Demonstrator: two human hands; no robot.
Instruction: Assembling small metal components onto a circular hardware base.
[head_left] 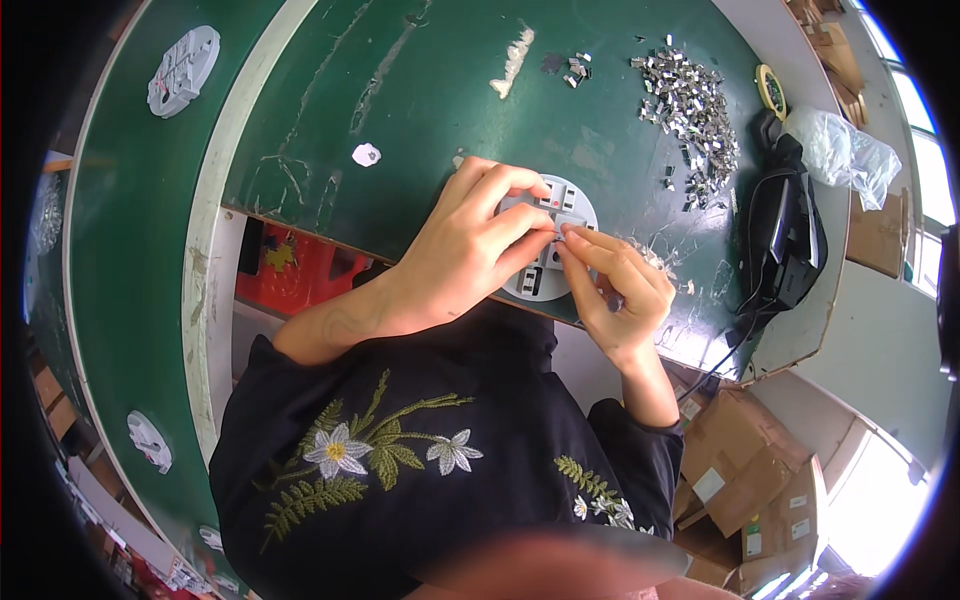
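A round light-grey plastic part (583,208) with slots and small dark metal pieces set in it lies at the near edge of the green bench. Over its left side, my left hand (455,235) is curled, with thumb and fingertips brought together at the part's middle. From the right, my right hand (625,295) pinches thumb and forefinger at the same spot, nearly touching the left fingertips. Whatever sits between the fingertips is too small and too covered to name. The fingers hide much of the part's centre.
A heap of small metal clips (690,110) spreads at the back right, with a few clips (577,70) apart from it. Further right are a tape roll (770,92), a plastic bag (845,150) and a black device (782,235) with a cable. Another grey part (184,72) lies far left.
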